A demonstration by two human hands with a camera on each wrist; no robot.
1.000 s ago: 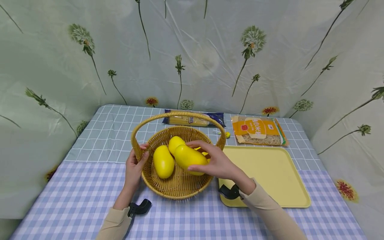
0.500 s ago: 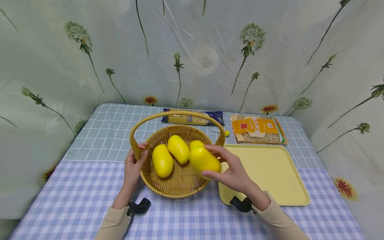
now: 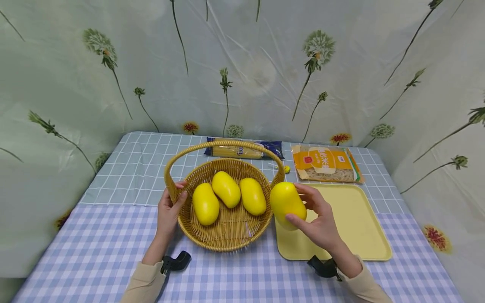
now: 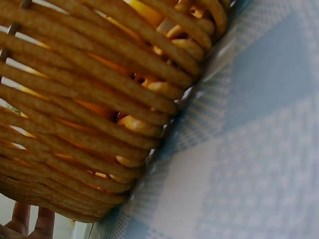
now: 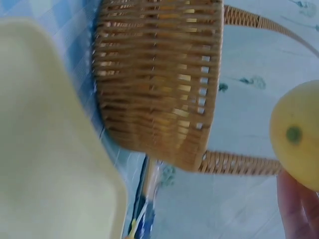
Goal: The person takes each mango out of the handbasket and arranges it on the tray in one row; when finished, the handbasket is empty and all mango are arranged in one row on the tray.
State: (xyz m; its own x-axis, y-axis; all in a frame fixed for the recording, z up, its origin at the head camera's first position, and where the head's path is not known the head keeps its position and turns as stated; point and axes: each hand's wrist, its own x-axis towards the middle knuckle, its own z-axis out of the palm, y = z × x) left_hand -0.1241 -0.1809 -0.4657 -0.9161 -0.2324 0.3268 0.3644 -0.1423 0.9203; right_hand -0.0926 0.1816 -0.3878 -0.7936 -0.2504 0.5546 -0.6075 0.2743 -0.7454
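Note:
My right hand [image 3: 318, 216] grips a yellow mango [image 3: 286, 204] just right of the wicker basket [image 3: 223, 242], over the left part of a pale yellow tray [image 3: 341, 223]. A dark round spot shows on the end of that mango [image 5: 299, 134] in the right wrist view. Three more mangoes lie inside the basket: one on the left [image 3: 206, 204], one in the middle [image 3: 226, 189] and one on the right [image 3: 253, 196]. With my left hand [image 3: 170, 208] I hold the basket's left rim, at the base of its arched handle [image 3: 223, 145]; some fingers are hidden behind the wicker.
Behind the basket lies a blue pack of noodles [image 3: 244, 150]. An orange food bag [image 3: 326, 164] lies beyond the tray, with a small yellow item [image 3: 286, 169] to its left. Checked cloths [image 3: 235, 282] cover the table, and a floral curtain [image 3: 261, 84] hangs behind.
My right hand has carried the mango rightward, out of the basket and toward the tray, uncovering the mangoes left inside. My left hand has stayed on the basket.

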